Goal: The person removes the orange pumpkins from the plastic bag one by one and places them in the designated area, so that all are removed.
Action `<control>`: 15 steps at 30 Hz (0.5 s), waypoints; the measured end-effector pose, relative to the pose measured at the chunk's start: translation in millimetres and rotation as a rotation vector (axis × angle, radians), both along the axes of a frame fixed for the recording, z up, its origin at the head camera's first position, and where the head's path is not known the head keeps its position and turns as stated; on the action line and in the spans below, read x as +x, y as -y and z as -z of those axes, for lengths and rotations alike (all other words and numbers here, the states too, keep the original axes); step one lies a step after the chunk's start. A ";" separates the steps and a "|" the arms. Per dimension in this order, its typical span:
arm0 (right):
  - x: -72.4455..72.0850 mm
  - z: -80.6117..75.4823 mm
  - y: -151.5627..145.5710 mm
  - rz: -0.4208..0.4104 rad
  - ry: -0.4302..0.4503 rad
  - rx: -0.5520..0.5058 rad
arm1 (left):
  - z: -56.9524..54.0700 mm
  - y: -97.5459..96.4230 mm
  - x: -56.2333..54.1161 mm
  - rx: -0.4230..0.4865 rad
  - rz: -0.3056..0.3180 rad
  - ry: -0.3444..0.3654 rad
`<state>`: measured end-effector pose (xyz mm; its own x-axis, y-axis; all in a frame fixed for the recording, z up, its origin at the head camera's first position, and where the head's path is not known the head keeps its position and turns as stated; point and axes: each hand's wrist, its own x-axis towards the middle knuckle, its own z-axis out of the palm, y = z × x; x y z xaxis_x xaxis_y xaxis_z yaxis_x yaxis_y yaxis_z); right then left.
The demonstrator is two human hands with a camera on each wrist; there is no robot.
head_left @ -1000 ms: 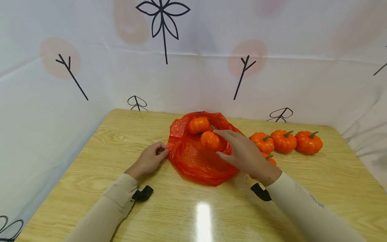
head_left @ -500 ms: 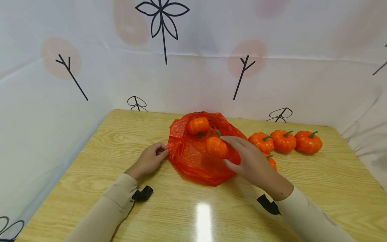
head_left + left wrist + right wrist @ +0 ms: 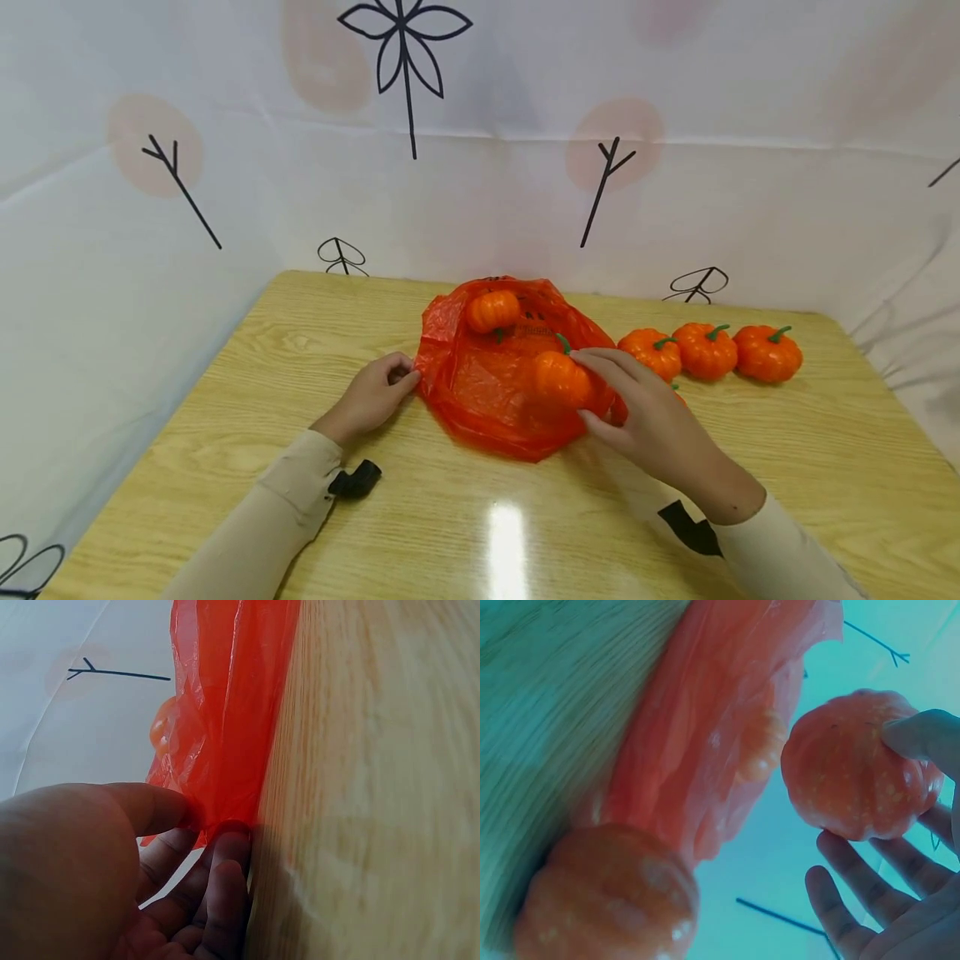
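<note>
A red plastic bag (image 3: 480, 427) lies with its mouth spread on the table, and a small orange toy pumpkin (image 3: 493, 311) sits inside at the back. My left hand (image 3: 369, 397) pinches the bag's left edge between thumb and fingers; the left wrist view shows the thumb on the red film (image 3: 236, 712). Over the right part of the bag, my right hand (image 3: 656, 421) holds another toy pumpkin (image 3: 558, 379), its green stem upward. In the right wrist view this held pumpkin (image 3: 855, 769) is clear of the table, gripped by thumb and fingers.
Right of the bag, several more orange pumpkins (image 3: 705, 352) stand on the wooden table (image 3: 420, 533). One is mostly hidden behind my right hand; a pumpkin (image 3: 611, 900) appears close by the bag in the right wrist view. A patterned white cloth (image 3: 495, 200) hangs behind the table.
My right hand, with the pumpkin in it, has moved right and nearer to me, from the bag's middle toward its right side. The left hand and bag have stayed in place.
</note>
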<state>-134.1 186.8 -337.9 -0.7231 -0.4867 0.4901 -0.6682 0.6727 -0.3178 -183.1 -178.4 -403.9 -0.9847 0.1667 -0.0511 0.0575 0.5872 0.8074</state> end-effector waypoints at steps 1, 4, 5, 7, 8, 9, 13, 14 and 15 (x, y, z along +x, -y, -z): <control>0.8 0.4 -2.0 0.008 0.004 0.003 | 0.5 -0.1 0.2 0.000 -0.001 0.000; 2.3 1.0 -8.4 0.035 0.016 0.014 | 1.3 -0.5 0.6 0.011 -0.005 -0.003; 2.6 1.0 -10.7 0.044 0.018 0.015 | 1.3 -0.7 0.6 0.012 -0.004 -0.003; 2.9 0.6 -15.0 0.060 0.013 0.016 | 1.3 -1.0 0.4 0.014 -0.002 -0.001; 2.7 0.3 -17.0 0.069 0.005 0.015 | 1.2 -1.1 0.4 0.016 -0.001 0.000; 2.5 0.0 -18.9 0.077 -0.005 0.015 | 1.3 -1.1 0.4 0.014 -0.002 0.000; 0.2 -1.8 -26.0 0.108 -0.058 0.022 | 1.9 -0.2 -0.2 0.000 -0.006 0.002; -0.8 -2.3 -27.8 0.109 -0.069 0.020 | 2.1 0.2 -0.3 -0.005 -0.009 0.001; -1.6 -2.7 -29.6 0.114 -0.078 0.019 | 2.5 0.7 -0.4 -0.009 -0.012 0.001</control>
